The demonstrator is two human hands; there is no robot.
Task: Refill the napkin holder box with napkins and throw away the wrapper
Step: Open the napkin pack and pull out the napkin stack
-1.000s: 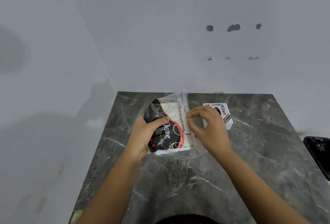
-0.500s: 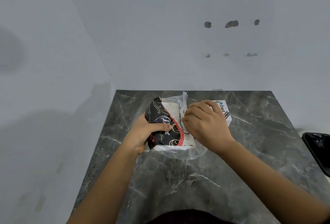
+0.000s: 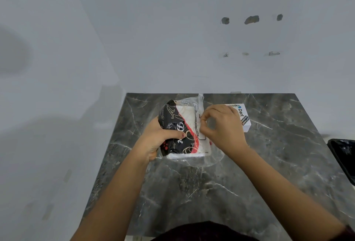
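A pack of white napkins [image 3: 189, 117] in a clear wrapper with a black, red and gold print rests on the dark marble table [image 3: 211, 192]. My left hand [image 3: 157, 139] grips the pack's printed left side, thumb across the top. My right hand [image 3: 222, 127] pinches the clear wrapper seam on the pack's right side with fingertips. Behind my right hand stands the white napkin holder box [image 3: 244, 116] with "code Dart" lettering, partly hidden.
A black object [image 3: 343, 156] sits at the right edge of the frame. White walls close off the table at the back and the left. The table's near half is bare marble.
My right hand lifted off the pack's top and now pinches the wrapper seam. The left hand keeps its grip on the pack.
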